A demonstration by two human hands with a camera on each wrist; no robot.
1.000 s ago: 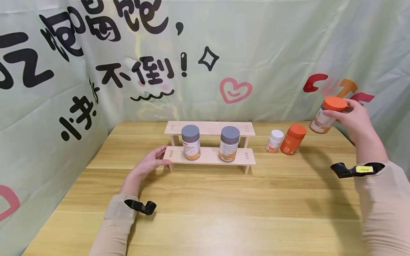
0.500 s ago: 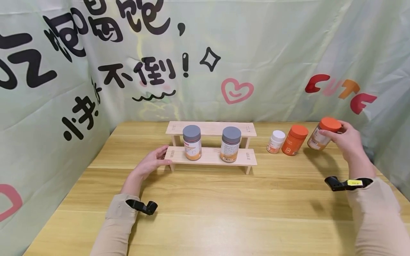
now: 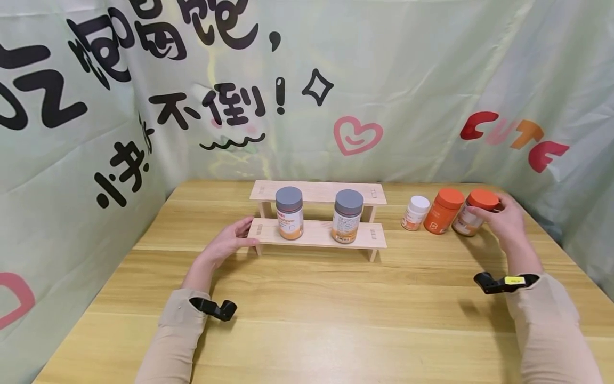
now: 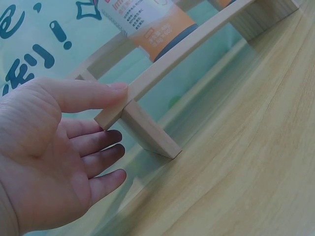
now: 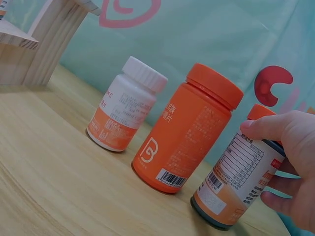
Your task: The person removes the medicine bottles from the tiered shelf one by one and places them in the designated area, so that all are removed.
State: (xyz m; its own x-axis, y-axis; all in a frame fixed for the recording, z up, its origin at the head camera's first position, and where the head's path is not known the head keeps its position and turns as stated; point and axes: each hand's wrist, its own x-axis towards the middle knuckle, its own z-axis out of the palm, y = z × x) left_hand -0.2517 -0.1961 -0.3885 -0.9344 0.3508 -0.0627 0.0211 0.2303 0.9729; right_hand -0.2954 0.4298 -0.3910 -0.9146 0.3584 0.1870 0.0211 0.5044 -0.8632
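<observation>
At the right, my right hand grips a supplement bottle with an orange lid and a white-and-orange label. In the right wrist view this bottle stands on the tabletop, thumb on its near side and fingers behind. Beside it stand an orange bottle and a smaller white-capped bottle. My left hand holds the left end of a two-tier wooden display stand; its thumb lies on the lower board's front edge. Two grey-lidded bottles, left and right, stand on that board.
The stand's upper board carries nothing. All of it sits on a wooden table. A printed cloth with lettering and a heart hangs behind and along the left side. Black cameras are strapped to both wrists.
My right hand has brought the orange-lidded bottle down and leftward from the air to the table, close beside the orange bottle. The left hand keeps its place at the stand.
</observation>
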